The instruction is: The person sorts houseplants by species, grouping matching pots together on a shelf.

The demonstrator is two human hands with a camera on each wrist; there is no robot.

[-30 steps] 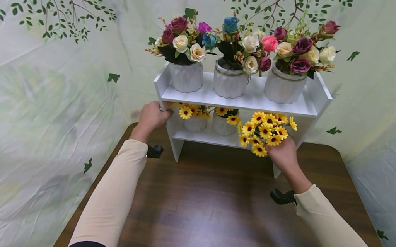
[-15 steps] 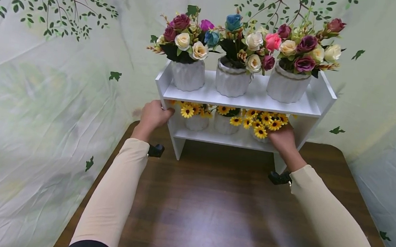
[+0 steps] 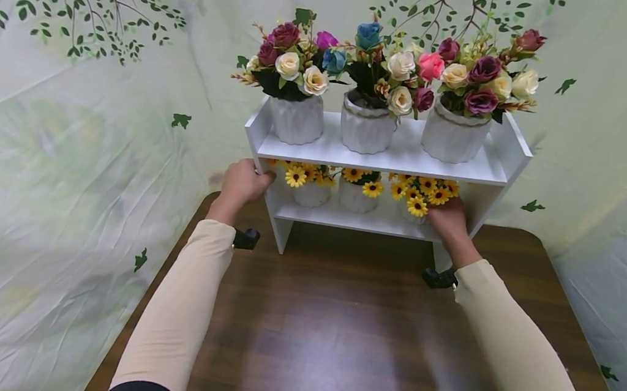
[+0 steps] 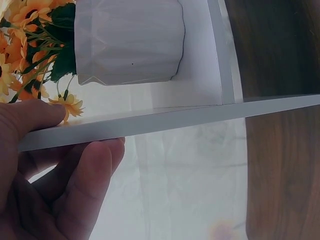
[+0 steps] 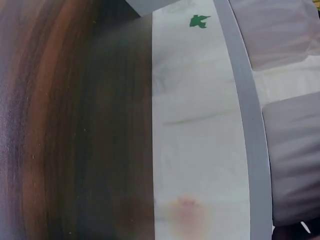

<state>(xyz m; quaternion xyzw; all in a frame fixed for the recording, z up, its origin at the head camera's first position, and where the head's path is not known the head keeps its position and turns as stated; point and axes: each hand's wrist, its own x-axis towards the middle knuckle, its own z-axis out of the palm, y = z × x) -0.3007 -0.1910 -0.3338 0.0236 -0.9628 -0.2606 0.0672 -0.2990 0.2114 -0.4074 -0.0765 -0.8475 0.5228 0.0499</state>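
My left hand [image 3: 242,187] pinches the left side panel of a white two-tier shelf [image 3: 382,161], thumb inside and fingers outside, as the left wrist view shows. On the lower tier, at the right end, my right hand [image 3: 448,219] holds a white flowerpot with yellow sunflowers [image 3: 421,195]. The hand and flowers hide most of this pot, and its fingers are hidden in the head view. Left of it stand the middle sunflower pot [image 3: 356,197] and the left sunflower pot [image 3: 310,194]. White pots also show in the right wrist view, one [image 5: 295,160] nearest the wrist.
Three white pots stand along the upper tier: left roses [image 3: 297,120], middle roses [image 3: 367,129] and right roses [image 3: 455,138]. The shelf stands at the back of a brown wooden table [image 3: 326,319]. Leaf-printed cloth [image 3: 102,142] hangs behind and beside it.
My right hand has moved the sunflower pot back and down from in front of the shelf onto the lower tier, then slightly right. The left hand has stayed on the side panel.
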